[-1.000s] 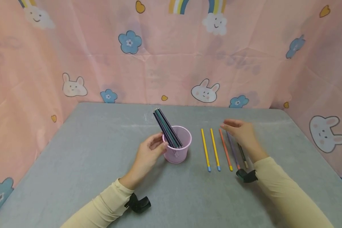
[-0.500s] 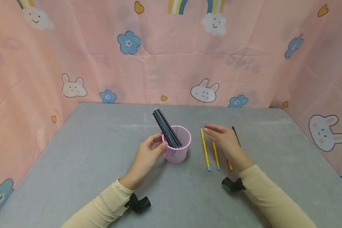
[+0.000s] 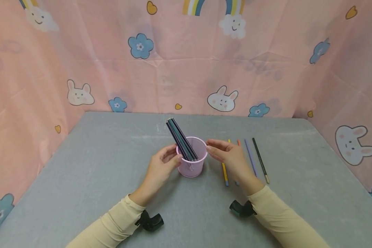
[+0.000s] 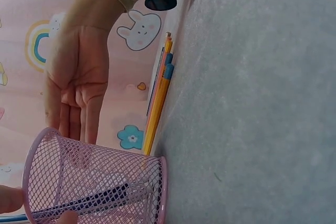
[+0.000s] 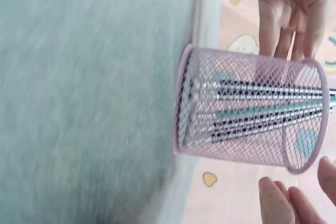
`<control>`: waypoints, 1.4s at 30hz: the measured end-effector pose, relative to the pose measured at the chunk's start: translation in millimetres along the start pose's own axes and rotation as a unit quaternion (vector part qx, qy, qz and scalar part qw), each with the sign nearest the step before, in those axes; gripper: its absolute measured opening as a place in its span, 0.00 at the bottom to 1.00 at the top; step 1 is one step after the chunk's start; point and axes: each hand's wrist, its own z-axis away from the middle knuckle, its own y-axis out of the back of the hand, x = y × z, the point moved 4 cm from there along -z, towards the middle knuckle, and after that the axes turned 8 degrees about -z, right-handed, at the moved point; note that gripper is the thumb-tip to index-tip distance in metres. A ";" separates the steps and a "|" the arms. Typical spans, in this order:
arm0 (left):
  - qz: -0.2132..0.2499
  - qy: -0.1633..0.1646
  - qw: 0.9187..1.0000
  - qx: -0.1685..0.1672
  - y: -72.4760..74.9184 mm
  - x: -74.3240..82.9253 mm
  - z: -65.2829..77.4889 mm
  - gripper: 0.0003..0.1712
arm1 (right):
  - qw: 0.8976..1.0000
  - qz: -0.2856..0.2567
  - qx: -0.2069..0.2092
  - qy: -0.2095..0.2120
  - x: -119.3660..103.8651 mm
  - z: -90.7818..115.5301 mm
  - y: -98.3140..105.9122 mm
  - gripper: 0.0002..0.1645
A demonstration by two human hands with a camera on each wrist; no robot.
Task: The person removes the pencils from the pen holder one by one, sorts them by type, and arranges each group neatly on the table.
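A pink mesh pen cup (image 3: 192, 169) stands upright on the table. A bunch of dark and green pencil-like sticks (image 3: 179, 137) leans left inside it, their lower ends showing through the mesh (image 5: 252, 111) in the right wrist view. My left hand (image 3: 161, 168) holds the cup's left side, thumb at the near rim and fingers farther round. At the right rim is my right hand (image 3: 230, 158), thumb and fingers apart with nothing between them. In the right wrist view, its fingertips (image 5: 275, 198) show a small gap to the cup.
Right of the cup, several pencils lie side by side: a yellow pencil (image 3: 225, 175), an orange pencil (image 3: 239, 142), a purple pencil (image 3: 250, 156) and a black pencil (image 3: 260, 160). My right hand partly covers some. A pink printed cloth (image 3: 173, 75) hangs behind the grey table (image 3: 96, 165).
My right hand has moved left, from over the purple and black pencils, across the yellow ones, to the cup's right rim. The left hand and the cup have stayed in place.
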 end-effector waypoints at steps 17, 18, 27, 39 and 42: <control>-0.003 0.005 1.000 -0.003 -4.7 0.4 -0.6 0.25 | 1.000 -0.007 0.015 0.003 6.3 6.8 -5.0 0.25; -0.004 0.006 1.000 -0.003 -4.9 0.4 -0.8 0.25 | 1.000 -0.003 0.017 0.005 6.7 7.6 -4.7 0.25; -0.025 0.013 1.000 -0.008 -2.3 -0.2 -4.0 0.27 | 0.999 0.014 0.029 0.020 10.0 8.4 -3.6 0.25; -0.071 -0.017 0.997 0.036 14.4 12.9 -13.5 0.36 | 0.999 -0.003 0.027 0.043 7.4 5.2 -11.2 0.24; -0.075 -0.026 0.994 0.072 17.5 16.3 -16.3 0.31 | 0.999 -0.002 0.023 0.044 6.6 5.2 -11.5 0.25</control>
